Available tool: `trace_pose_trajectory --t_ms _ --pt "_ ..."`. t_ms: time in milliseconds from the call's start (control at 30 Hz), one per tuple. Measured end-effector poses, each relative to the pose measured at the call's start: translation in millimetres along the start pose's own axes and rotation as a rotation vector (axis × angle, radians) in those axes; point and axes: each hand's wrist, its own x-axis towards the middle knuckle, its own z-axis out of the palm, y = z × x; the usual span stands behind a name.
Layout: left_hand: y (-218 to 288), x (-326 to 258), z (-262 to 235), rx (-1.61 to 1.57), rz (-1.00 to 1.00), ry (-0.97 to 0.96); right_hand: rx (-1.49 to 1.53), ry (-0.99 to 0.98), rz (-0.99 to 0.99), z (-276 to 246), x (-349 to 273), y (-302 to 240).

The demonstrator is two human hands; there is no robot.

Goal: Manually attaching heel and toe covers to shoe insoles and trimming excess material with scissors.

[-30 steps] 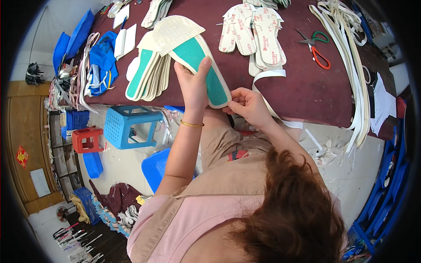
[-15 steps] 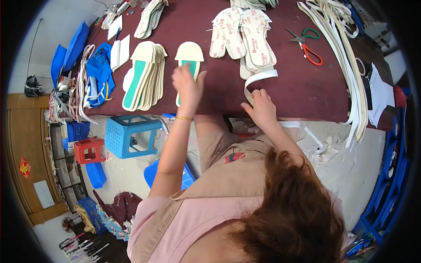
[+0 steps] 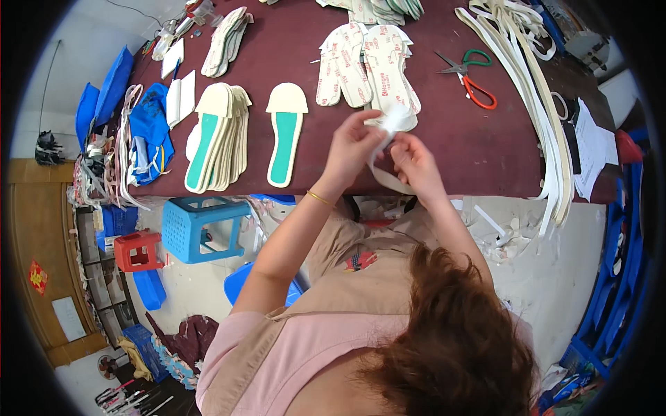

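Both hands raised together over the near edge of the dark red table (image 3: 479, 149). Left hand (image 3: 352, 147) comes up from a bent forearm, gold bangle (image 3: 319, 199) at the wrist, fingers curled and pinching the upper part of a white strip (image 3: 386, 142). Right hand (image 3: 415, 161) sits just beside it, fingertips pressed on the same strip lower down. The strip runs between the two grips; its top end bunches near the left fingertips, its lower end loops down past the table edge. Exact finger contact hard to tell, partly hidden.

Relative to the strip: a single teal-and-cream insole (image 3: 285, 135) lies flat to the left, well apart; further left a fanned stack of insoles (image 3: 215, 139). Just behind the strip, white printed soles (image 3: 364, 66), nearly touching its top. Scissors (image 3: 470, 76) with red and green handles behind and to the right. Long cream strips (image 3: 534, 90) far right. Bare tabletop right of the hands gives open room.
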Motion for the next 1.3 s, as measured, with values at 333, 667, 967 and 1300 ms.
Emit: trace_pose_trajectory --t_ms 333,667,967,1300 --pt "4.2 177.6 -60.4 1.145 0.014 0.48 -0.451 0.036 -0.393 -9.6 51.8 9.0" --pt "31.1 190.5 -76.4 0.856 -0.288 0.152 -0.161 -0.021 -0.307 -8.8 99.7 6.9" --pt "79.2 131.7 -83.1 0.341 -0.002 0.342 -0.087 0.06 -0.258 -11.9 112.7 14.6" --pt "45.0 125.1 -40.6 0.46 0.048 0.281 0.307 0.008 -0.181 -2.3 102.7 4.5"
